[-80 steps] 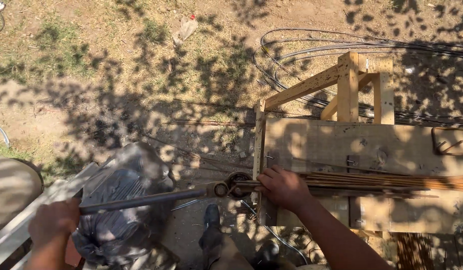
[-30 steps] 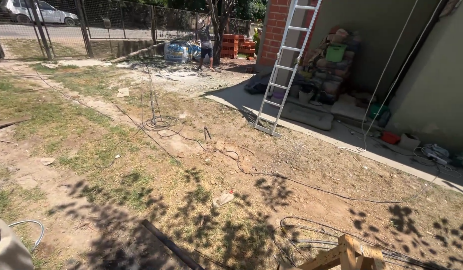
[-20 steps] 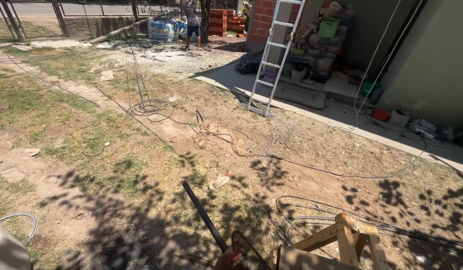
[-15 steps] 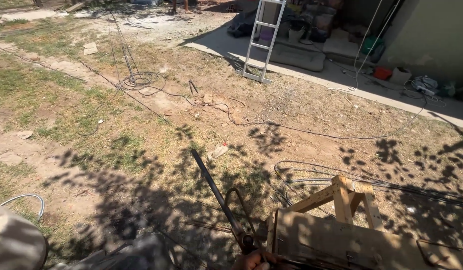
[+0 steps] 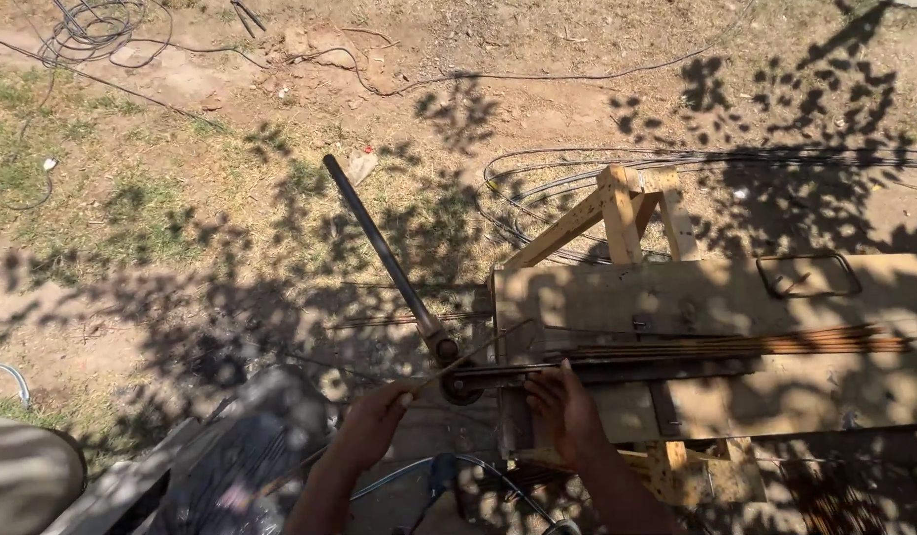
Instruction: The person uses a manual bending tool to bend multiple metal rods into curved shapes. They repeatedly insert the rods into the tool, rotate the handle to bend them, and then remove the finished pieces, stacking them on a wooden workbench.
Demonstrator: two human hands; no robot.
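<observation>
Both hands (image 5: pixel 374 428) (image 5: pixel 560 408) at bending tool (image 5: pixel 441 349) — rods (image 5: pixel 736 346) alongside

Your table (image 5: pixel 716 297) stands to your right, on wooden trestle legs (image 5: pixel 617 213) that rise behind its far edge. On the table a bundle of rods (image 5: pixel 736 345) lies lengthwise, its near end at the table's left edge. A bent wire loop (image 5: pixel 808 274) lies on the table behind the bundle, toward the right. The bending lever (image 5: pixel 379 253) starts at the table's left edge and slants away to your left over the ground. Your left hand (image 5: pixel 374 426) sits just left of the lever's head, your right hand (image 5: pixel 562 411) on the table's near left corner. Coiled wire (image 5: pixel 577 163) lies on the ground behind the trestle, and more cable (image 5: pixel 92 20) lies far left.
</observation>
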